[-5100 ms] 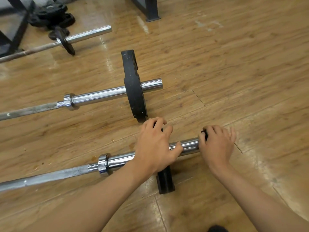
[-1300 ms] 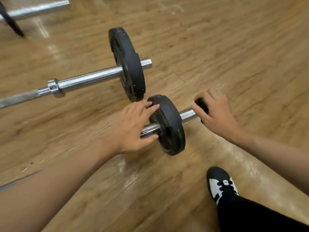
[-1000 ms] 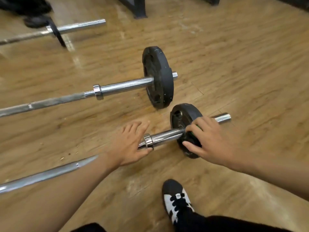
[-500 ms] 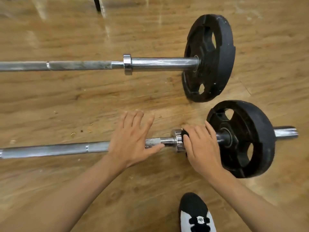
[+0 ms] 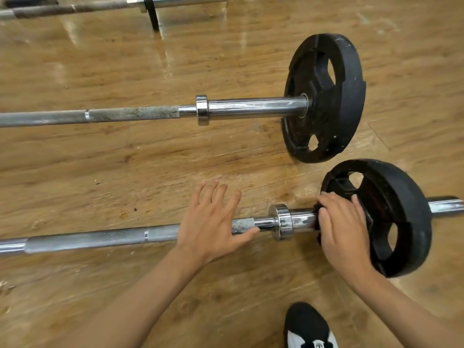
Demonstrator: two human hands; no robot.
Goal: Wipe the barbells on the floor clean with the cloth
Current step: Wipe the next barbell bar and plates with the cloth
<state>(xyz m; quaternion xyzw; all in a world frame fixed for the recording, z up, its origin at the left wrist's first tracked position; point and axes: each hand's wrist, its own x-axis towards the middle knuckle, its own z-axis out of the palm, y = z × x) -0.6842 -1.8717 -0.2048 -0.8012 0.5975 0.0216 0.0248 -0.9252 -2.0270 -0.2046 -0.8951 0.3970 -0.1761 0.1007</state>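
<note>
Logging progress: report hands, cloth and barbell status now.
Left hand flat on near barbell shaft. Right hand grips dark cloth round its sleeve, beside the plate. Nothing blocking.

Wood-plank floor (image 5: pixel 100 159) — near barbell (image 5: pixel 88 238), middle barbell (image 5: pixel 251 106), far barbell (image 5: pixel 183 0) and shoe (image 5: pixel 306 322) on it.

Legible text, numbers, brands, signs: none.

- Far weight plate (image 5: pixel 339 96), black: raised moulding on the face, no characters can be made out.
- Near weight plate (image 5: pixel 401 222), black: face worn and partly covered by a hand, nothing readable.
- Shoe (image 5: pixel 307 322), black and white: small dark emblem on the white tongue at the frame's bottom edge, too small and cut off to read.
</note>
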